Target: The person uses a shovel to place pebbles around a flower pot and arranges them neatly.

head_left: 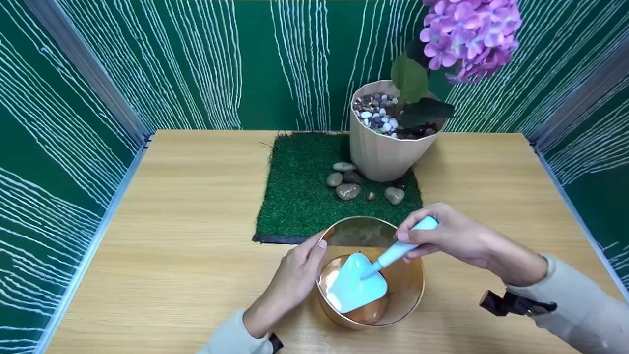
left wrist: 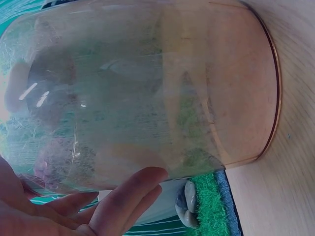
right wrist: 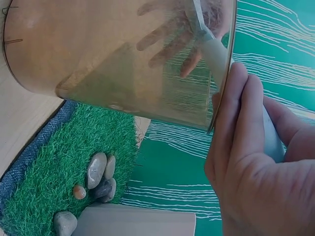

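Observation:
A transparent amber container stands upright on the wooden table. My left hand rests against its left outer side, with the thumb near the rim. Through the clear wall in the right wrist view, the left fingers look straight and spread. My right hand grips the handle of a light blue garden trowel above the container's right rim. The trowel's blade is tilted down within the container's mouth. In the right wrist view, the right fingers are beside the rim. Reflections obscure the container's bottom.
Behind the container lies a green turf mat with several smooth stones. A beige pot on it holds pebbles and a purple-flowered plant. Green, white-lined panels enclose the wooden table at the back and sides.

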Demonstrator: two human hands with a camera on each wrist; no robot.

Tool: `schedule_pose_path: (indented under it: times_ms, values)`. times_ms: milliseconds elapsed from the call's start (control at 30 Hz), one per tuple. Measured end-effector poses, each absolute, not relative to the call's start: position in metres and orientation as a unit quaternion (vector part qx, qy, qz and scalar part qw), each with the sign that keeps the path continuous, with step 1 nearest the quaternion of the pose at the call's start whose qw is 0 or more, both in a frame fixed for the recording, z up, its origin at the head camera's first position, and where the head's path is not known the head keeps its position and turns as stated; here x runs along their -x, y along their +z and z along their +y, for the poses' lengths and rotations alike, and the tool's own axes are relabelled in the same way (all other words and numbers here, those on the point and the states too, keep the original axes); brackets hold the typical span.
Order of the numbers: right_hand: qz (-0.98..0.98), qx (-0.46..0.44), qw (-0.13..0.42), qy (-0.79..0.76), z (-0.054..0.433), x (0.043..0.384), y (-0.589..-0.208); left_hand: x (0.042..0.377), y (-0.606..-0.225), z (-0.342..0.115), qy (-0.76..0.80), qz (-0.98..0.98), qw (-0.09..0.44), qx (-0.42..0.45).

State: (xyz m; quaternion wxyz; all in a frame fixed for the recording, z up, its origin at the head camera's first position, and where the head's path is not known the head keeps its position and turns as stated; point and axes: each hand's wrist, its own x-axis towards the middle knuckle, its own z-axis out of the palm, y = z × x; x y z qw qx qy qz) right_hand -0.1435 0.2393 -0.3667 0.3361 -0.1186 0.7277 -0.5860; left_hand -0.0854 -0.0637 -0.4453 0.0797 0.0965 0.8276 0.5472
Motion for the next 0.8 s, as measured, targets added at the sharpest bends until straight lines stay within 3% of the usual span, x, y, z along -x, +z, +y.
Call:
schedule_pose_path:
  times_ms: [433,800]
  values:
    - [0.734,0.134,0.324,-0.582,0.240,0.137,-0.366,0.087,-0.446,-0.065,0.550,0.825,0.079,-0.103]
    - [0.711,0.072,0.327,-0.618,0.252,0.131,-0.376,0.087,-0.445,-0.065,0.552,0.824,0.085,-0.100]
